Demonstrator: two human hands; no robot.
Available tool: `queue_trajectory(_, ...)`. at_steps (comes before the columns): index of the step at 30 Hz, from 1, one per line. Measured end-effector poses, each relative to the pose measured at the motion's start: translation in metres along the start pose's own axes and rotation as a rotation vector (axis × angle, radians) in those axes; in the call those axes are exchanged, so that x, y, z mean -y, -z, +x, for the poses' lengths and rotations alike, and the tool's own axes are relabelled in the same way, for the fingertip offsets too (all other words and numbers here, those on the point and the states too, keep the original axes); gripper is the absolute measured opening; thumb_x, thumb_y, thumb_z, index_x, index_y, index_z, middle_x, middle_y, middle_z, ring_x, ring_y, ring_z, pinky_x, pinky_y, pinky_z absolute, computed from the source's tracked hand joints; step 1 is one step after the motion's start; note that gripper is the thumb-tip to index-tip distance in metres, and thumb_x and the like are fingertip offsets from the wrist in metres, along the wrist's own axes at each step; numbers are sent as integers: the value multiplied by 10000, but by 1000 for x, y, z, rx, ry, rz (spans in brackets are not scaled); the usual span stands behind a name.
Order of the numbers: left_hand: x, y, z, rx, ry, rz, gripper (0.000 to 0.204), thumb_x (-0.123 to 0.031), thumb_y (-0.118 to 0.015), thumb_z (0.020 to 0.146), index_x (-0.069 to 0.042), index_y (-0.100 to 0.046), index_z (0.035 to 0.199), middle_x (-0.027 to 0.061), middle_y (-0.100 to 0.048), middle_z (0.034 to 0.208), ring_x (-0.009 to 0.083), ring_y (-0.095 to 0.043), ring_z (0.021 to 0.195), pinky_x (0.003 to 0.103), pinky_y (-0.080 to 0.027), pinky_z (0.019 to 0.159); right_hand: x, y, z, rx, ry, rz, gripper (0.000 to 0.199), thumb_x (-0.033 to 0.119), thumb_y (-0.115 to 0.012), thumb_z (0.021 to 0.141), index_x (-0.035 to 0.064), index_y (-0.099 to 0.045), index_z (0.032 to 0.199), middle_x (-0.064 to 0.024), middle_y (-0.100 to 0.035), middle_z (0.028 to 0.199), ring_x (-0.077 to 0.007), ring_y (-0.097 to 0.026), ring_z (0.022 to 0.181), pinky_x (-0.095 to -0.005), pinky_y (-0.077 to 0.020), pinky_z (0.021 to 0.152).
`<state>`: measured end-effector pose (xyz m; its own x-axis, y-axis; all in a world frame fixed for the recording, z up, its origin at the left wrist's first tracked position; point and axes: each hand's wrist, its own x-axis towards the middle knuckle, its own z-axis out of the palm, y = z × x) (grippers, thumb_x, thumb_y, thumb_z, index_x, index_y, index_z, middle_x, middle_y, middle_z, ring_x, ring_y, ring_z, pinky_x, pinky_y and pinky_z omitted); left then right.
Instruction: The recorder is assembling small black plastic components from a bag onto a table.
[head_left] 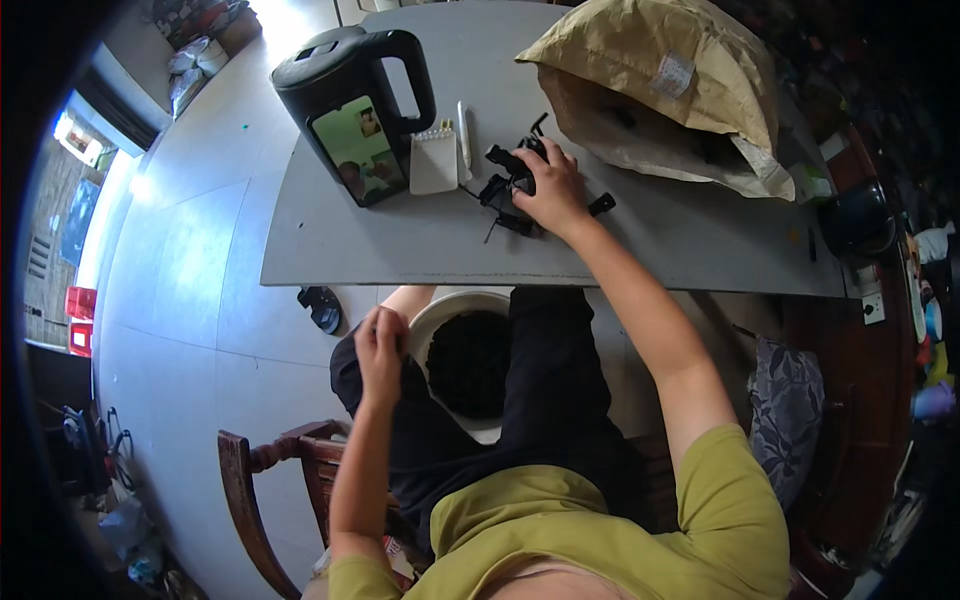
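Note:
My right hand (553, 185) is on the table, its fingers curled down on a small pile of black plastic parts (508, 190). Its fingertips close on one of these pieces, whose exact kind I cannot make out. My left hand (380, 340) is above my left knee, below the table's front edge. Its fingers are bent together, and whatever they may hold is hidden. A pale bucket (420, 325) with a mass of black pieces in it stands between my legs. To the right of the pile, a large brown paper bag (690, 60) lies with its mouth gaping.
A black kettle (335, 60) stands on the grey table (400, 245), with a phone (360, 150) leaning on it. Beside them are a small white tray (433, 170) and a slim white stick (464, 135). A wooden chair (290, 450) and a dark sandal (320, 308) are at the left.

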<state>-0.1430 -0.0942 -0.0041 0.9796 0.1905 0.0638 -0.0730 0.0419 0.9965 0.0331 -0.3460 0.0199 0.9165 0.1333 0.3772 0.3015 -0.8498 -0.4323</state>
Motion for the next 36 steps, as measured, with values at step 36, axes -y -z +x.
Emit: queue_trajectory(36,-48,-40,-88,232,49,-141,209,-107,-558,886,-32,-550,1081,-7,-528,701,36,-470,633,187,-371,563,108,54,-185,706,-495,1529,317,353,-494,918,86,-378,1045,-30,-505,799,-117,-539,601,-210,-460,549)
